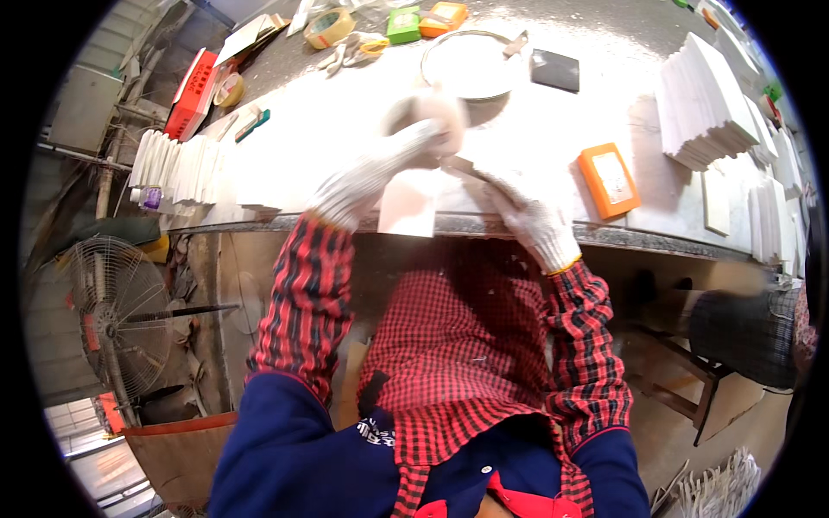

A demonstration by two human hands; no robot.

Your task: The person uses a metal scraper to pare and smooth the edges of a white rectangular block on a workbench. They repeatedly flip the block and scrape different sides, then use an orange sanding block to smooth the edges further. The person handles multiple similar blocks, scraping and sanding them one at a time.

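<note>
My left hand (367, 171), in a white knitted glove, is closed round a pale, blurred piece (442, 116) held above the table. The piece's kind cannot be made out. My right hand (533, 214), gloved alike, is closed on a thin, dark, flat tool (469, 167) that points toward the left hand. Between the hands a white square tile (408, 203) sits at the table's front edge, its near side jutting past it. Beyond them lies a round, metal-rimmed tray (466, 73) with a small blade-like piece on its rim.
An orange box (608, 180) lies right of my right hand. Stacked white tiles (704, 104) rise at the far right, and a row of thin white tiles (177, 166) stands at left. A dark flat block (555, 70) and tape roll (329, 28) lie farther back. A fan (112, 315) stands left.
</note>
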